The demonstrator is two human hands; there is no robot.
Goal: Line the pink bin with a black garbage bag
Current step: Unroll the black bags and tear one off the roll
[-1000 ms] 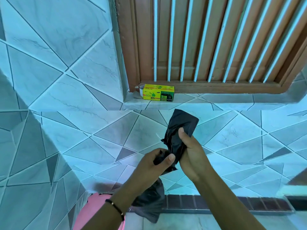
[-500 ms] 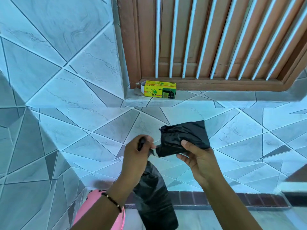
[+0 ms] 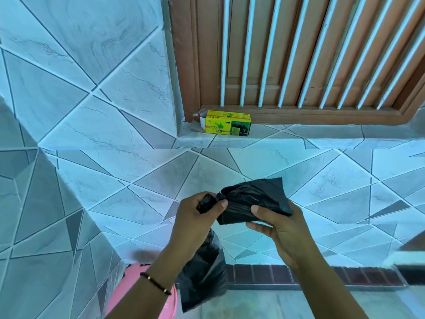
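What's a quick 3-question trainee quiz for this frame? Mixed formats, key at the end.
1. True or false: the black garbage bag already lines the pink bin.
2. Multiple choice: where is the yellow bin-bag box? A) inside the bin B) on the tiled ledge under the wooden window grille C) in the right hand
3. Short answer: which hand grips the bag's bunched part, from which a loose length hangs down?

Key
1. False: both hands hold it above the bin.
2. B
3. The left hand; the right hand holds the folded part with its thumb on top.
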